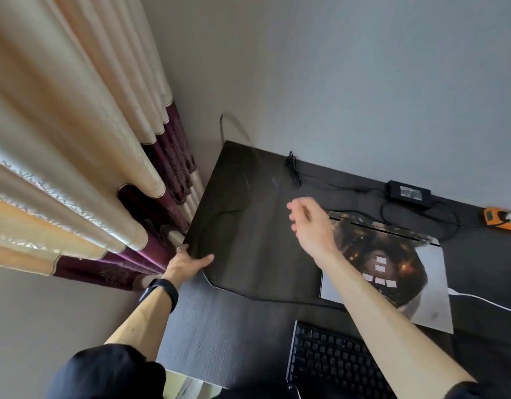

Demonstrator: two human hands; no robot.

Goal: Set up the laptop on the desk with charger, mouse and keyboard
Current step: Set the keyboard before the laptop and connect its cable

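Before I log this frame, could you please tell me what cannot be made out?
Head view:
Right hand: motion-blurred; grip on the charger cable unclear.
Keyboard: cut by the bottom edge and the right forearm.
Orange object: cut by the right edge.
Left hand: fingertips hidden past the desk edge.

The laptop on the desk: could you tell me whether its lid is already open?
No, the laptop lies closed and flat on the desk, its decorated lid facing up.
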